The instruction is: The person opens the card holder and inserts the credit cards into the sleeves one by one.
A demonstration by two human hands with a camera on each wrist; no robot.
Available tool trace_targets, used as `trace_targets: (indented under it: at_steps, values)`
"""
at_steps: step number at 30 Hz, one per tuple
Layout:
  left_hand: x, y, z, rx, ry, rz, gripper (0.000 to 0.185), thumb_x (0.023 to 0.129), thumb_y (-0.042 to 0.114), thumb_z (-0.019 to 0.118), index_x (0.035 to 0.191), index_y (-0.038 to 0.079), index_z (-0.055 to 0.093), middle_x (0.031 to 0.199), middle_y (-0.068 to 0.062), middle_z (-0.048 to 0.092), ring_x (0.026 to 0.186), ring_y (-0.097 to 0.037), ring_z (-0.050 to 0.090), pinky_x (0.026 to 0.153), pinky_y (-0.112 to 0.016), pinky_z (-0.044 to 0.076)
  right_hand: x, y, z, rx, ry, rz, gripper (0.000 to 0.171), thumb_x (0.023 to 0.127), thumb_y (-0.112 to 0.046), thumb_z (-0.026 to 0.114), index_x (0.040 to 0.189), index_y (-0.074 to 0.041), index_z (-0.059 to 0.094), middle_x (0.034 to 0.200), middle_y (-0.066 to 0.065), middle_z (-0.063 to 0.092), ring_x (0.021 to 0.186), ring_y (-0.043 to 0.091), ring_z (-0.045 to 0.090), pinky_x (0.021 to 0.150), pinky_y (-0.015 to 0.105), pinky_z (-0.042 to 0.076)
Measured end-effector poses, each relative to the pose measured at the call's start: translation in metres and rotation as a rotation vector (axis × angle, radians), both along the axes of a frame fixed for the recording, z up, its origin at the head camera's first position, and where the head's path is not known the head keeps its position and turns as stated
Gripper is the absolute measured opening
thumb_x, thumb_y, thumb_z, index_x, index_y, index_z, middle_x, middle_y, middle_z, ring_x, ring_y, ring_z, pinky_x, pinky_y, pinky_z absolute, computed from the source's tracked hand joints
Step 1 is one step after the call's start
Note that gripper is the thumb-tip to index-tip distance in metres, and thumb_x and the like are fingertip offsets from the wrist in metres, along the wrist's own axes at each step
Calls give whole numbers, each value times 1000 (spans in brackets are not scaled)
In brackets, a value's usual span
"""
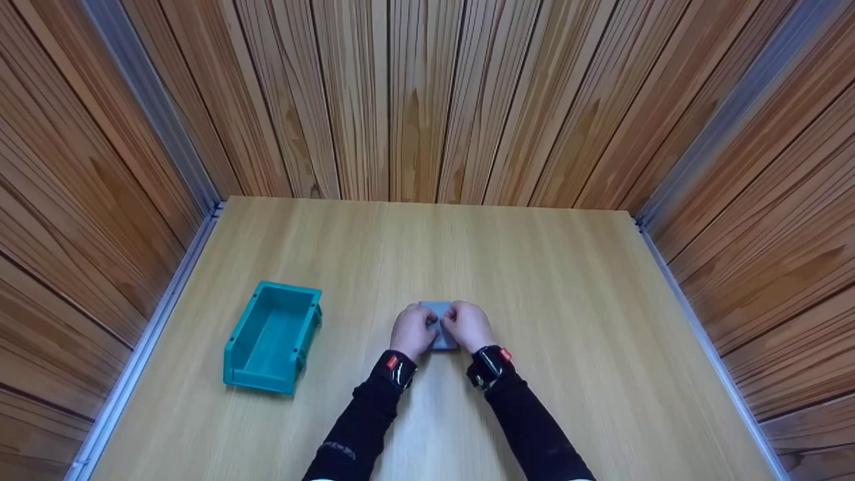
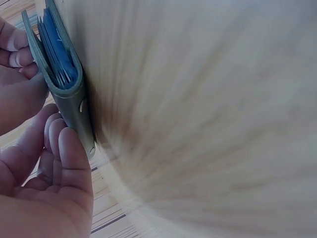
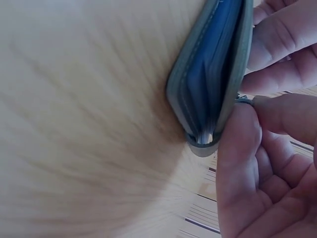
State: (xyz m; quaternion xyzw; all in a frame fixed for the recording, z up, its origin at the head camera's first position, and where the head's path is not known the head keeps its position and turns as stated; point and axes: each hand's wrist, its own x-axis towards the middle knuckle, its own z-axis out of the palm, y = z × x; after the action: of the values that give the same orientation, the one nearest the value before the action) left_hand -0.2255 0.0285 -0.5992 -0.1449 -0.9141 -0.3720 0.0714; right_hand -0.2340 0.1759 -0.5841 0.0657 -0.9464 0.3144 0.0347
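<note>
A grey-green card holder [image 1: 441, 344] lies on the table between both hands, with blue inner sleeves [image 2: 58, 49] showing at its end. The left hand [image 1: 413, 331] holds it from the left; its curled fingers [image 2: 72, 153] touch the side with the metal snaps. My right hand [image 1: 469, 326] is at the opposite side. Between thumb and forefinger it pinches a small strap tab [image 3: 243, 100] of the card holder. The left thumb [image 3: 277, 37] presses on the cover in the right wrist view. The cover looks folded over, with its sleeves slightly fanned.
A teal open-front bin [image 1: 274, 337] stands on the table to the left. Wood-plank walls [image 1: 414, 100] enclose the wooden tabletop [image 1: 568, 300] at the back and both sides, with metal rails [image 1: 708, 347] along the side edges.
</note>
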Motion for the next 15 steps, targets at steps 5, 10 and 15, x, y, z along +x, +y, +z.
trace_targets:
  at_steps: [5,10,15]
  values:
    - [0,0,0,7,10,3,16,72,3,80,85,0,72,81,-8,61,79,-27,59,73,-39,47,0,-3,2,63,21,19,15,82,-6,71,70,-9,62,68,-1,59,63,19,55,61,36,46]
    - [-1,0,-1,22,13,4,14,73,3,80,85,0,73,81,-8,61,79,-27,59,73,-41,47,-1,-5,2,115,40,45,13,82,-7,71,71,-7,64,67,-1,59,63,20,56,61,37,47]
    - [0,0,-1,27,26,0,15,72,4,81,83,0,72,79,-7,61,77,-26,58,71,-39,47,0,-3,3,92,10,59,13,84,-7,73,72,-8,67,70,-1,63,66,18,58,64,35,48]
